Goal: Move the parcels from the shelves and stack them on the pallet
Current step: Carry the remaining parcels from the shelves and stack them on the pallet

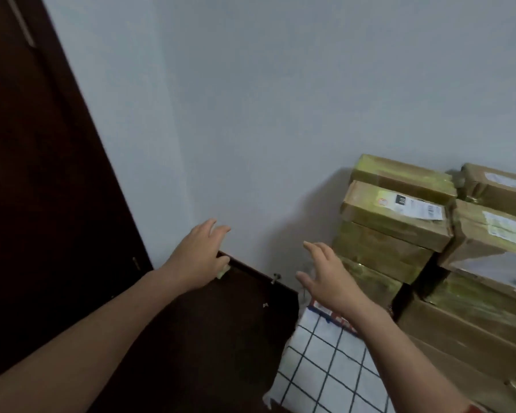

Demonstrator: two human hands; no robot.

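1. A pale wall [251, 99] fills most of my feed, running down to the corner where everything else sits.
2. A tall dark wooden panel [42, 189] leans across the left side of the view, with a pale strip near its top.
3. The parcels [474, 332], brown cartons wrapped in glossy yellowish tape, are stacked several high at the right, in at least two columns that touch each other and stand close to the wall. I can't see what they rest on.
4. A low dark cabinet [221, 338] sits at lower centre, between the panel and the stack.
5. A white cloth with a dark grid [325, 368] lies just right of the cabinet, at the foot of the parcels.
6. The labelled parcel [379, 216] is near the top of the nearer column, with a white shipping label [411, 205] on its upper face.
7. My operator's left hand [200, 257] reaches over the cabinet's far corner, its fingers [218, 229] loosely spread and holding nothing. Something small and pale shows by the thumb, but I can't make it out.
8. The right hand [328, 278] hangs in the air just left of the stack, palm down, fingers straight and thumb out wide, carrying nothing and not touching the cartons.
9. A small metal fitting [276, 277] stands on the cabinet's far edge, between the hands.
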